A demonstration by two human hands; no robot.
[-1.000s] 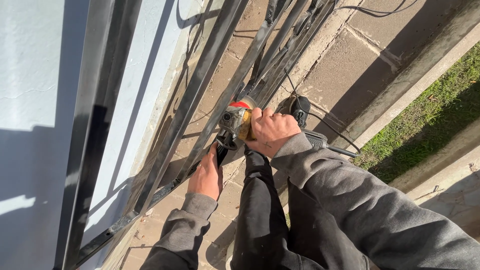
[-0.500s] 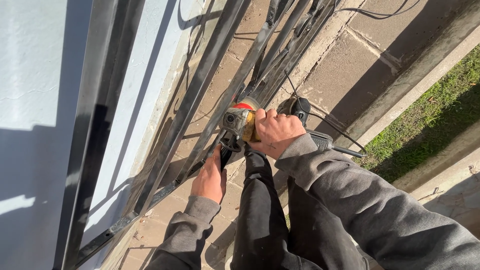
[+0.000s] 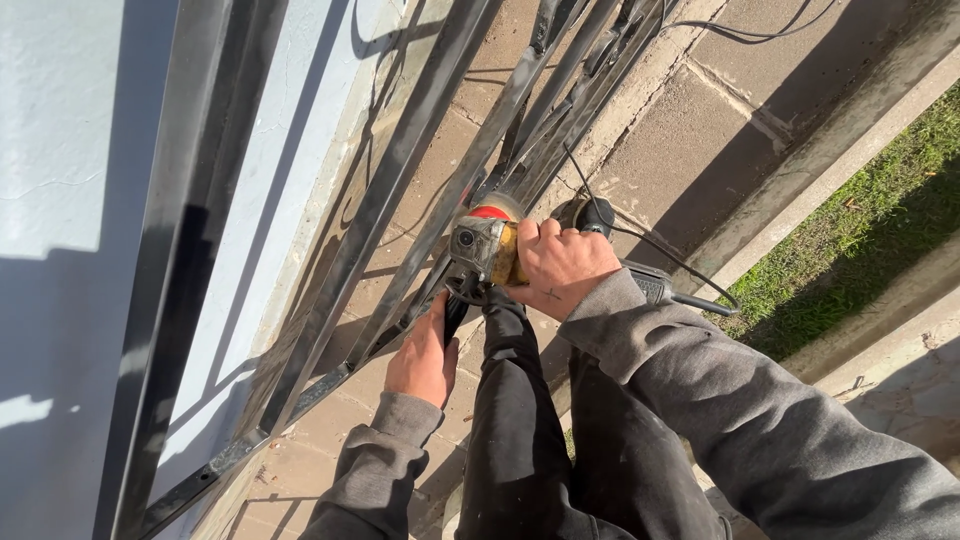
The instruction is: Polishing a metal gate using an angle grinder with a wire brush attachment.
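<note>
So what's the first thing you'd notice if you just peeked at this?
Probably the yellow angle grinder in the middle, gripped from above by the right hand and held against the dark metal gate leaning on the pale wall. The left hand sits just below, on the side handle. Green grass runs along the right edge.

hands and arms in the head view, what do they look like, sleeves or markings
Both hands are bare, no gloves. The left hand comes out of a grey sweatshirt sleeve with a ribbed cuff. The right hand has a small dark mark on its back, and its sleeve is the same loose, creased grey fabric.
</note>
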